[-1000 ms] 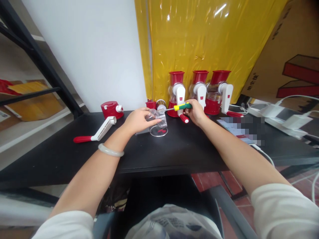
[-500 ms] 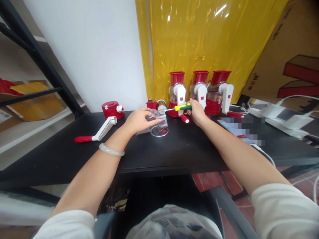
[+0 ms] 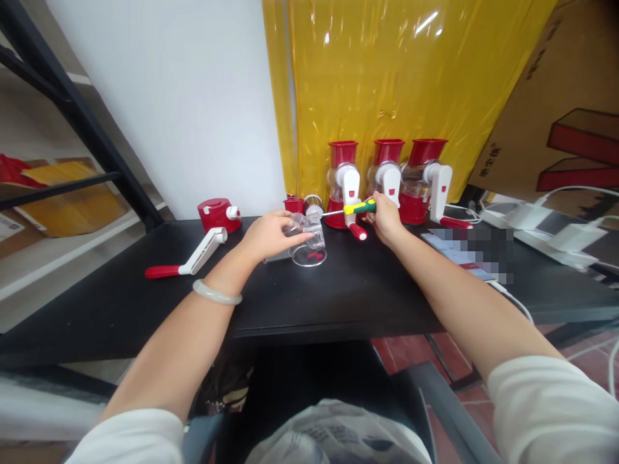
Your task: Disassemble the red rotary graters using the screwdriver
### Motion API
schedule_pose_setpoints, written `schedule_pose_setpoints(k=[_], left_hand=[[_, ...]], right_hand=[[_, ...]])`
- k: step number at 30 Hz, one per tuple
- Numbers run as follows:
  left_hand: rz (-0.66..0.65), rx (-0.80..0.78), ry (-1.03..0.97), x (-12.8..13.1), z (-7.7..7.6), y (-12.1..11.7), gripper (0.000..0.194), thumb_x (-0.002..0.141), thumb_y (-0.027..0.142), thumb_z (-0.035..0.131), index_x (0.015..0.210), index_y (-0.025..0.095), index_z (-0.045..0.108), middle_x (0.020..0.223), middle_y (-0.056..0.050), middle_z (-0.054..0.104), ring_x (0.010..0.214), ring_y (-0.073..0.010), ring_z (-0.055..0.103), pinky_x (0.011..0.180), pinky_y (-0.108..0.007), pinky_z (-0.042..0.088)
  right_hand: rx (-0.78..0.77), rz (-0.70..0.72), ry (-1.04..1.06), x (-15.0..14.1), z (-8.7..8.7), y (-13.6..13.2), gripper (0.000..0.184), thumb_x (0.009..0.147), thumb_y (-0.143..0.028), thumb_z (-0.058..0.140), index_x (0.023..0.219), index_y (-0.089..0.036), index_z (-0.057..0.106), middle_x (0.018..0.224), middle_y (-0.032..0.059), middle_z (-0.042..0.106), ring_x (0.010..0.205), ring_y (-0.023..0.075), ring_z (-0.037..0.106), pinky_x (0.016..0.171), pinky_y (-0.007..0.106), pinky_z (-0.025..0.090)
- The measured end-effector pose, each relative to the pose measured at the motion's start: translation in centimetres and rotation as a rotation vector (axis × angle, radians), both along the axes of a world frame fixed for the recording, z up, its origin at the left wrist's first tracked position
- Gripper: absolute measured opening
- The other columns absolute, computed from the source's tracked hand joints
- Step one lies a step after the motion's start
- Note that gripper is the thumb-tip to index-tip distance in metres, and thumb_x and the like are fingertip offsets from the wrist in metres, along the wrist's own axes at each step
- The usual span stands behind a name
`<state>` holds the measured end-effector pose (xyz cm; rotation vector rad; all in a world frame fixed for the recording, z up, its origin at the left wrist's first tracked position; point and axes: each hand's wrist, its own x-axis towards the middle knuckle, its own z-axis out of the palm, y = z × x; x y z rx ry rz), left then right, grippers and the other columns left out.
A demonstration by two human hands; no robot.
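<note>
My left hand (image 3: pixel 273 237) is closed around a clear plastic grater housing (image 3: pixel 315 240), which lies on its side on the black table. In my right hand (image 3: pixel 385 218) is a screwdriver (image 3: pixel 360 207) with a green and yellow handle, held level. Its metal shaft points left, and the tip is at the upper right part of the clear housing; whether it touches is too small to tell. Just behind the housing are a metal grater drum (image 3: pixel 313 205) and a small red part (image 3: pixel 293 204).
To the left lie a red base (image 3: pixel 219 214) and a white crank with a red handle (image 3: pixel 191 258). Three red and white rotary graters (image 3: pixel 344 187) stand along the back. On the right are a tablet-like device (image 3: pixel 454 251) and a white power strip (image 3: pixel 536 232) with cables.
My right hand and the screwdriver have shifted slightly to the right. My left hand and the clear housing stay in place.
</note>
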<state>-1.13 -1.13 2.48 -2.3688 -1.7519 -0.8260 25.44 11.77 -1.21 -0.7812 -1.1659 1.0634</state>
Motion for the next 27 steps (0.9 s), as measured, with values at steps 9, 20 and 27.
schedule_pose_setpoints(k=[9, 20, 27], left_hand=[[-0.030, 0.040, -0.054, -0.6, 0.0, 0.2, 0.049, 0.077, 0.069, 0.067, 0.077, 0.021, 0.074, 0.106, -0.008, 0.072, 0.095, -0.0249, 0.068, 0.089, -0.039, 0.052], [-0.006, 0.131, -0.114, -1.8, 0.7, 0.5, 0.046, 0.077, 0.065, 0.068, 0.068, 0.020, 0.067, 0.100, -0.008, 0.073, 0.093, -0.0245, 0.068, 0.088, -0.039, 0.052], [-0.014, 0.140, -0.138, -1.7, 0.5, 0.6, 0.045, 0.075, 0.066, 0.069, 0.069, 0.021, 0.069, 0.107, -0.010, 0.073, 0.099, -0.0264, 0.068, 0.091, -0.041, 0.052]], right_hand=[[0.024, -0.193, -0.028, 1.2, 0.6, 0.8, 0.033, 0.085, -0.055, 0.051, 0.069, -0.026, 0.046, 0.045, -0.0087, 0.029, 0.037, 0.0118, 0.030, 0.042, 0.029, 0.040], [0.171, -0.312, -0.409, 1.1, 0.9, -0.4, 0.025, 0.084, -0.032, 0.050, 0.061, -0.024, 0.049, 0.058, -0.0023, 0.047, 0.061, 0.0160, 0.047, 0.055, 0.028, 0.040], [0.213, -0.231, -0.538, 0.4, 0.9, -1.5, 0.027, 0.086, -0.034, 0.049, 0.061, -0.023, 0.049, 0.060, -0.0013, 0.050, 0.063, 0.0168, 0.047, 0.058, 0.028, 0.037]])
